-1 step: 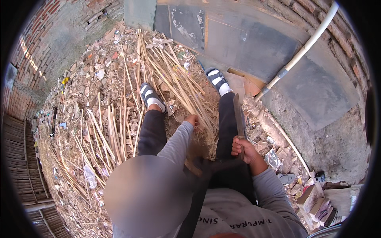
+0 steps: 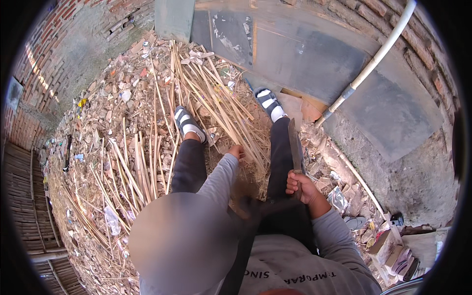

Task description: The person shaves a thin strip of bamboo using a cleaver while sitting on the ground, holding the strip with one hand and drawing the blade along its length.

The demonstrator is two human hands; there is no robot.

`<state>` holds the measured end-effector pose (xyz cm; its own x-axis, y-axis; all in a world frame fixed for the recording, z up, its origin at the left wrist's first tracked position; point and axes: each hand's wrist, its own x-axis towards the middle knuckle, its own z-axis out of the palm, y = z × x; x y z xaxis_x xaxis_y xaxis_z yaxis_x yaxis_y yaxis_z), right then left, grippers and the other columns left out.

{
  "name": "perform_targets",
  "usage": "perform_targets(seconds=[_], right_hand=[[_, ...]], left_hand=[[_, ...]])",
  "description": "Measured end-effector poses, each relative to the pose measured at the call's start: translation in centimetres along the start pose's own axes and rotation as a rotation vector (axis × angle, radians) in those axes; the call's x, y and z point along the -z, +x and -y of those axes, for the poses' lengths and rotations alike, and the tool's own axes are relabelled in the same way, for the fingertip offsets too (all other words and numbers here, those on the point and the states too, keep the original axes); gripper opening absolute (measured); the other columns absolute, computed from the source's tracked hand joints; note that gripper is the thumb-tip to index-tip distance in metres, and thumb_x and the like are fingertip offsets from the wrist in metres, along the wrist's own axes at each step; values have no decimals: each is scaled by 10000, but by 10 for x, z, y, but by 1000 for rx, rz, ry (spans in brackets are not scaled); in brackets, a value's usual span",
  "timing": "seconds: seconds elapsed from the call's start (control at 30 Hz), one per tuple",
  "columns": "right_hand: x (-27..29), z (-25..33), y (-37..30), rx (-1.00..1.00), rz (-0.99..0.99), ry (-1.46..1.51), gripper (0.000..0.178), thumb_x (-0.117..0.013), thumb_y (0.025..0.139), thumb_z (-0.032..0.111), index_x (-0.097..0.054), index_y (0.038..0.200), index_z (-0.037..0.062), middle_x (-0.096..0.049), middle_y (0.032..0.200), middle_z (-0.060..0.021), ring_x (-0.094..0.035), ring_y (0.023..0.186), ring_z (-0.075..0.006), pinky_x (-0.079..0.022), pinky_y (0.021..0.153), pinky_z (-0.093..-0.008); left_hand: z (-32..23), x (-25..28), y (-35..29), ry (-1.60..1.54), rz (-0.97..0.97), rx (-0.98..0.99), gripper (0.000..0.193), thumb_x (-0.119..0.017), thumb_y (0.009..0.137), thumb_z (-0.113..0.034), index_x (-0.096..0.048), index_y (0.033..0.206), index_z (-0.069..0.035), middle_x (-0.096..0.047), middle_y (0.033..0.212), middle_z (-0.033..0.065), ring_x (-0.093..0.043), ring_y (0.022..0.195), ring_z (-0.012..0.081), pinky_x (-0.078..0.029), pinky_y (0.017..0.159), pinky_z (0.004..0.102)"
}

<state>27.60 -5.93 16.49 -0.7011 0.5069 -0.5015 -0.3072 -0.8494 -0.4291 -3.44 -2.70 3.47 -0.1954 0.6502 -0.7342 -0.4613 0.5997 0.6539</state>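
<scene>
Blade (image 2: 294, 145) in the right hand (image 2: 305, 189), pale strips (image 2: 222, 115) at the left hand (image 2: 236, 152).

Dark printed lettering (image 2: 307, 278) crosses the front of the person's grey top (image 2: 295, 250), partly cut off by a dark strap (image 2: 241, 268); counted, there are two hands, two strapped sandals (image 2: 269, 101) over white socks, one long blade and one thick pale pipe (image 2: 378, 61) with a grey collar, while the strips overlap too much to number. The right fingers are clamped around the blade's handle, its length pointing away from the person along the right leg. The left fingers are curled by the near end of the bundle lying between the feet; whether they grip a strip, I cannot tell. More strips (image 2: 141, 164) lie left of the left leg on the rubble-strewn ground (image 2: 110, 140).
</scene>
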Motion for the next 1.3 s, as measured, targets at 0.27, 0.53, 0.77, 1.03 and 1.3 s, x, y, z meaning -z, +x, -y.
perform_targets(seconds=[0.27, 0.53, 0.77, 1.03, 1.3], right_hand=[[2, 5, -20, 48, -41, -42, 120, -597, 942, 190, -539, 867, 116, -465, 646, 46, -444, 548, -80, -399, 579, -273], [-42, -9, -27, 152, 28, -462, 165, -672, 885, 112, -514, 846, 85, -507, 661, 2, -506, 546, -109, -450, 522, -283], [-121, 7, -55, 367, 89, -796, 191, -694, 878, 152, -529, 933, 72, -557, 702, 1, -505, 528, -78, -408, 486, -243], [-167, 28, -65, 623, 119, -794, 157, -683, 875, 105, -533, 890, 61, -614, 1179, -131, -525, 615, -51, -445, 510, -234], [-179, 21, -75, 610, 237, -734, 148, -683, 866, 53, -540, 902, 68, -605, 1216, -170, -526, 637, -56, -464, 522, -226]], left_hand=[[2, 47, -112, -183, 444, -174, 391, -626, 879, -241, -494, 1209, -79, -494, 1312, 82, -515, 1194, 308, -475, 899, 541], [18, 32, -290, -217, 531, -350, 487, -653, 886, -207, -497, 1306, -16, -629, 1090, 75, -579, 1121, 256, -487, 896, 498], [43, 26, -311, 187, 527, -673, 275, -598, 949, -113, -609, 1196, 6, -431, 1383, 65, -510, 1152, 163, -417, 960, 319], [51, 35, -307, 609, 454, -979, 200, -639, 932, -118, -647, 1111, -30, -518, 1200, 57, -544, 1069, 176, -436, 927, 320], [55, 62, -304, 920, 414, -963, 154, -676, 887, -113, -671, 1027, -49, -606, 958, 101, -602, 932, 253, -470, 855, 341]])
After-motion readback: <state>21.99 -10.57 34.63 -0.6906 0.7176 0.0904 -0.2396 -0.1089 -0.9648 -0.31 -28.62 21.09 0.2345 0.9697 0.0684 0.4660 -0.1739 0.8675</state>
